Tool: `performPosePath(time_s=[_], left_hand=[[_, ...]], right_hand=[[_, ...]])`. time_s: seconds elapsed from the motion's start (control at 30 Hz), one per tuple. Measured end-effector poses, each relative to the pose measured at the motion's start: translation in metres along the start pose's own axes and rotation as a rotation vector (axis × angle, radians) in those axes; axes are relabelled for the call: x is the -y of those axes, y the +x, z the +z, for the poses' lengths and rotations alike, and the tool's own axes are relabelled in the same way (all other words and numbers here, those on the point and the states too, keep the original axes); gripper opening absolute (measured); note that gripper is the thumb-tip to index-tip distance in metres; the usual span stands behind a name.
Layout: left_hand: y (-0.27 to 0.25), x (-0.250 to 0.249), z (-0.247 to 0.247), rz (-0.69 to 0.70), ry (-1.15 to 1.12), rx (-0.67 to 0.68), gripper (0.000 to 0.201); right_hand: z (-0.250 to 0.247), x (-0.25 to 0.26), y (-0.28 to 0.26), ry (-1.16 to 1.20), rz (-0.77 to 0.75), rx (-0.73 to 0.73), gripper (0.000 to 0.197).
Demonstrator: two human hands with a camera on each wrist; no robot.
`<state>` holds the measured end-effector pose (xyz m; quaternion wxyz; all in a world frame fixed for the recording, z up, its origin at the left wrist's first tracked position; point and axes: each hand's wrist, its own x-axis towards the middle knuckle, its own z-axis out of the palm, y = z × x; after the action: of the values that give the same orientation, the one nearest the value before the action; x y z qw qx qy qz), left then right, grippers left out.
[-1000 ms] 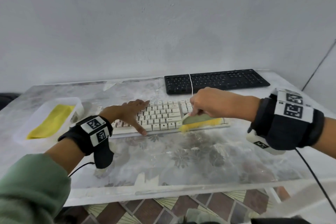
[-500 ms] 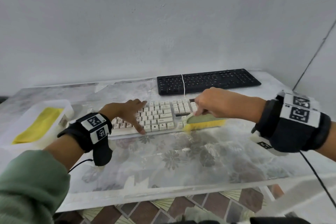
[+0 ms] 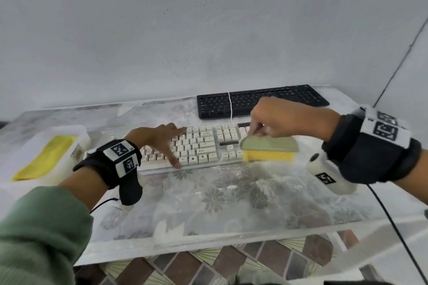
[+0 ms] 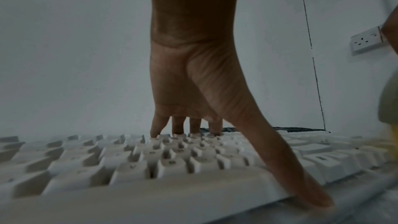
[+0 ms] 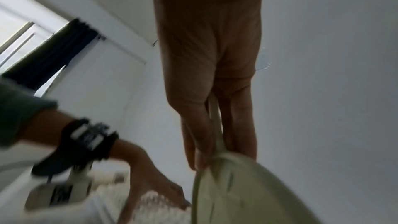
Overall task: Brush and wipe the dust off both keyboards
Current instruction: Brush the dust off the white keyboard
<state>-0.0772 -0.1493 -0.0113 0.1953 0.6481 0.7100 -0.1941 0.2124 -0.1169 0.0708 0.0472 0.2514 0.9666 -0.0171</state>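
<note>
Right grip (image 3: 271, 120): closed round the handle of a brush (image 3: 269, 148), thumb on one side and fingers on the other as seen from the right wrist (image 5: 215, 125). Brush pale green on top (image 5: 247, 190), yellow bristles below, bristles down on the right end of the white keyboard (image 3: 199, 146), over the number pad area. Bristle edge blurred.

Left grip (image 3: 159, 139): open, nothing held. Fingers spread and straight, fingertips (image 4: 155, 129) resting on the key tops of the white keyboard (image 4: 150, 159), thumb reaching down to its front edge. Pressed on the left and middle part of the keys, well apart from the brush.

White keyboard: flat on the counter (image 3: 220, 203), long side facing the person, thin white cable running back from its rear edge across the black keyboard (image 3: 261, 102).

Black keyboard: flat on the counter just behind the white one, shifted to the right, near the wall. Untouched by either grip. Visible from the left wrist only as a dark strip (image 4: 290, 129) beyond the white keys.

Counter: covered in clear sheet over a floral pattern, pale dusty patches in front of the white keyboard.

White tray (image 3: 76, 132) at the left of the counter, yellow cloth (image 3: 44, 159) lying inside it.

Black bands with printed square markers on both wrists. Green sleeve (image 3: 39, 233) on the left arm. Wall socket (image 4: 366, 42) seen from the left wrist.
</note>
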Motion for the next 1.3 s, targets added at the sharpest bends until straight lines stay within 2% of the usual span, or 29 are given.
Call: performPosePath(time_s=[0.1,0.13,0.2,0.27,0.37,0.53,0.63,0.73,0.9,1.03,1.13,1.2,1.3], left_hand=[[-0.001,0.001,0.001,-0.001,-0.010,0.007,0.148],[-0.001,0.002,0.001,0.000,-0.011,0.010,0.151],[-0.001,0.002,0.001,0.002,-0.018,0.012,0.153],[-0.001,0.001,0.002,0.004,-0.022,-0.004,0.147],[-0.003,0.000,0.003,-0.001,-0.031,-0.019,0.139],[-0.005,-0.002,0.001,-0.019,-0.023,0.000,0.139],[-0.005,-0.003,0.002,-0.022,-0.017,0.008,0.141],[-0.005,-0.002,0.001,-0.022,-0.012,0.014,0.147],[-0.005,-0.002,0.000,-0.024,-0.009,0.013,0.141],[-0.006,-0.003,0.001,-0.020,-0.018,0.009,0.139],[-0.006,-0.003,0.001,-0.015,-0.026,0.004,0.139],[-0.006,-0.003,0.001,-0.006,-0.024,0.010,0.144],[-0.003,0.001,0.001,-0.001,-0.027,0.035,0.165]], right_hand=[[-0.002,0.007,0.008,0.153,-0.029,-0.176,0.021],[0.002,0.013,0.012,0.185,-0.045,-0.189,0.021],[0.014,0.024,0.017,0.164,-0.059,-0.130,0.020],[0.020,0.027,0.017,0.078,-0.057,-0.055,0.020],[0.009,0.023,0.014,0.028,-0.035,0.016,0.022],[0.009,0.029,0.021,0.103,-0.052,-0.192,0.019],[0.020,0.028,0.020,0.047,-0.013,-0.140,0.019],[0.011,0.021,0.016,0.059,0.016,-0.042,0.019],[0.004,0.028,0.023,0.099,-0.041,-0.160,0.019],[0.027,0.028,0.022,-0.017,-0.102,-0.101,0.017],[0.019,0.016,0.013,-0.007,-0.059,-0.008,0.021],[0.011,0.012,0.008,0.017,-0.044,-0.013,0.024],[0.016,0.015,0.006,0.038,-0.112,-0.109,0.021]])
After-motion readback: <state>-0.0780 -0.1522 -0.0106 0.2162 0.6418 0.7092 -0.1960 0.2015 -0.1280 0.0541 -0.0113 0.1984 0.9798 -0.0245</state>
